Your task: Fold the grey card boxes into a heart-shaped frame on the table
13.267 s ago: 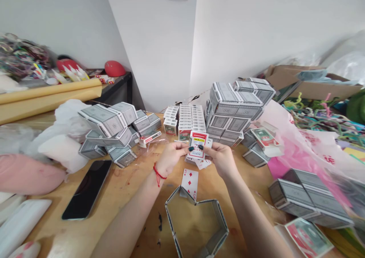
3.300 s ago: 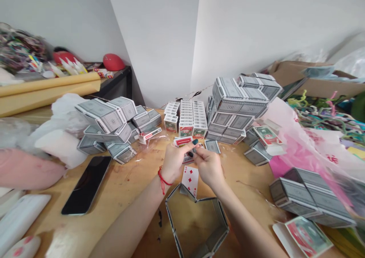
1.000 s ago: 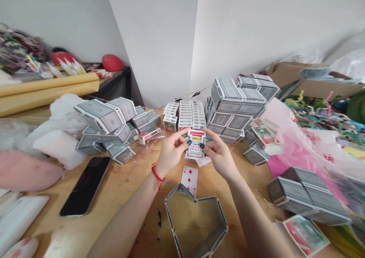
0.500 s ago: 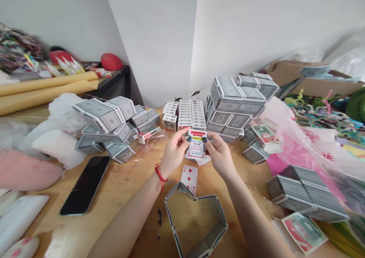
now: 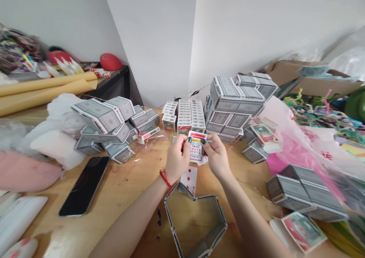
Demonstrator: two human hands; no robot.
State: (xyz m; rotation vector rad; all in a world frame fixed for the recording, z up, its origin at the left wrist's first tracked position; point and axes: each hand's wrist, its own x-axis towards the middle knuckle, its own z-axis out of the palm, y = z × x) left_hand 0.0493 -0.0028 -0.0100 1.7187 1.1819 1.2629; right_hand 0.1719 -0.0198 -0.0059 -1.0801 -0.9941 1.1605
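My left hand (image 5: pixel 179 154) and my right hand (image 5: pixel 216 154) pinch a white playing card (image 5: pixel 195 149) with red print between thumbs and fingers, one hand at each side. Part of at least one more card shows beneath its lower edge. Below my hands a three of diamonds (image 5: pixel 189 179) lies face up on the table. Its near end is partly covered by a heart-shaped frame (image 5: pixel 221 212) made of folded cards, which stands close to me between my forearms.
Rows of card packs (image 5: pixel 184 111) stand at the back. Folded-card blocks are stacked to the left (image 5: pixel 104 115) and right (image 5: pixel 238 102), with more blocks (image 5: pixel 305 197) at front right. A black phone (image 5: pixel 85 185) lies left. An opened card box (image 5: pixel 303 231) sits near right.
My left hand has shifted slightly inward and its fingers have curled closer round the card's left edge. My right hand and the card have dropped a little.
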